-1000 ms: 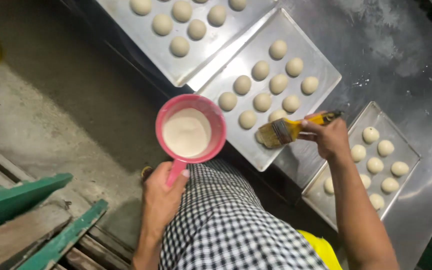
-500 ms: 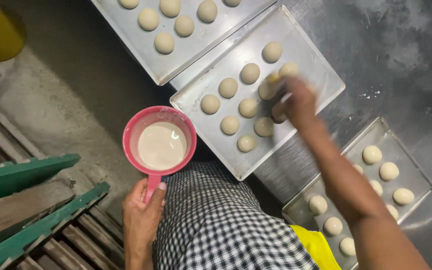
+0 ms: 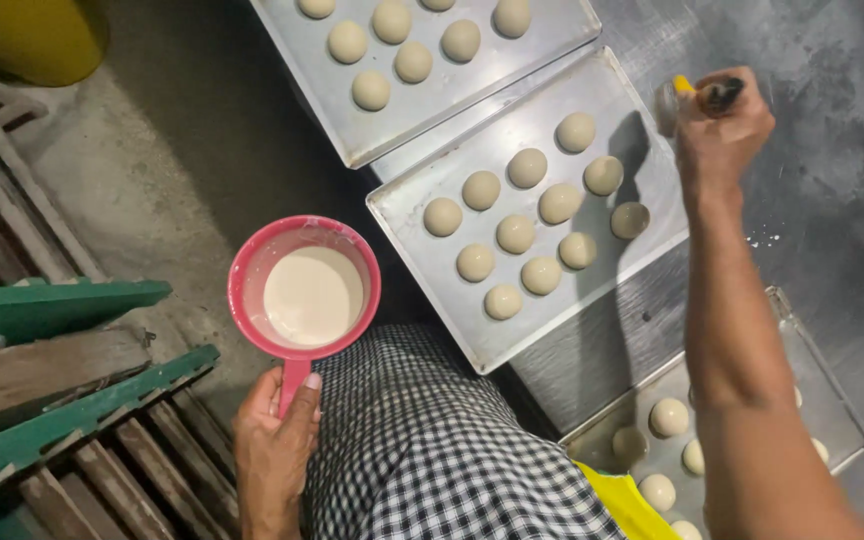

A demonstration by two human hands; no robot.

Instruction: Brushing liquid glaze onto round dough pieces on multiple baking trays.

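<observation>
Seen from the head camera, the left hand (image 3: 274, 445) is clenched around the handle of a pink plastic scoop (image 3: 304, 290), thumb laid along the handle, and the cup sits just beyond the knuckles, holding pale creamy liquid (image 3: 312, 295). The right hand (image 3: 724, 125) is stretched out well away from the left, fist closed on a brush (image 3: 697, 95) with a yellow and black handle; its bristle end is blurred and juts out on the left-hand side of the fist. Just beside that fist, toward the left hand, lies the middle metal tray (image 3: 452, 300) with rows of round dough balls (image 3: 517, 233); the arm's shadow falls across its nearer corner. Beyond both hands a second tray (image 3: 352, 130) carries more dough balls. Under the right forearm sits a third tray (image 3: 832, 420), partly hidden by the arm. Between the arms is a black-and-white checked cloth (image 3: 432, 450) with a yellow edge. Out past the left hand are green wooden slats (image 3: 62, 305).
</observation>
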